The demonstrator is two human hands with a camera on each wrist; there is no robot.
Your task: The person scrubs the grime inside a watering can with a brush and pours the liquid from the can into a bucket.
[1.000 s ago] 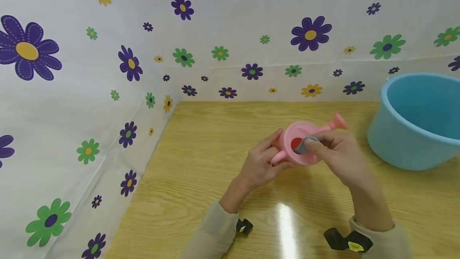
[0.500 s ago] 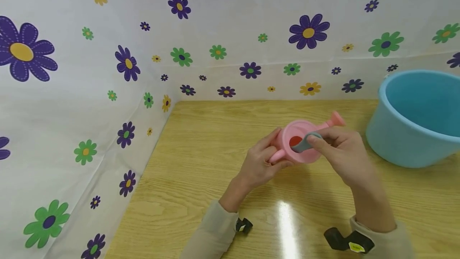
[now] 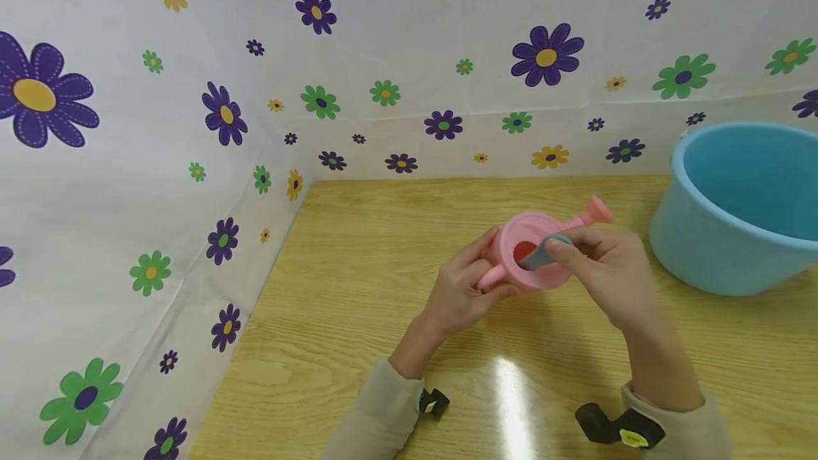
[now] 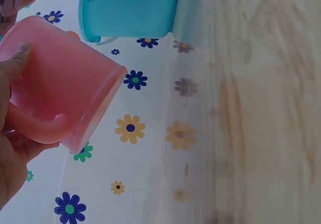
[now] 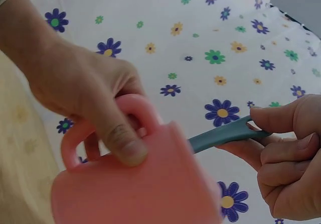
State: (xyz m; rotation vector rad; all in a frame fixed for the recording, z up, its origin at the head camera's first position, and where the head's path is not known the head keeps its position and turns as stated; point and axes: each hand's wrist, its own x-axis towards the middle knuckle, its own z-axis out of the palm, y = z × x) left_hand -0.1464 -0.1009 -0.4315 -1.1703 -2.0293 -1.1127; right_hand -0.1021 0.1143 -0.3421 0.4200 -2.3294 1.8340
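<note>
A pink toy watering can (image 3: 508, 241) is held a little above the table, its round opening tipped toward the head camera. My left hand (image 3: 455, 291) grips its body and side handle, thumb on the wall in the left wrist view. Inside the opening a red surface (image 3: 524, 252) shows. My right hand (image 3: 612, 272) pinches the looped end of a blue-grey tool handle (image 5: 223, 134) between thumb and fingers. The other end of that tool goes into the can, so its head is hidden. The can's spout rose (image 3: 599, 209) points to the far right.
A large light-blue bucket (image 3: 709, 240) stands on the right of the wooden table (image 3: 332, 289). White sheeting with printed flowers (image 3: 358, 34) covers the back and left sides. Black wrist camera mounts (image 3: 620, 428) sit by both sleeves.
My right hand has drawn the tool handle slightly up, so more of it shows in the opening. The left hand keeps its grip, and the head view has shifted a little.
</note>
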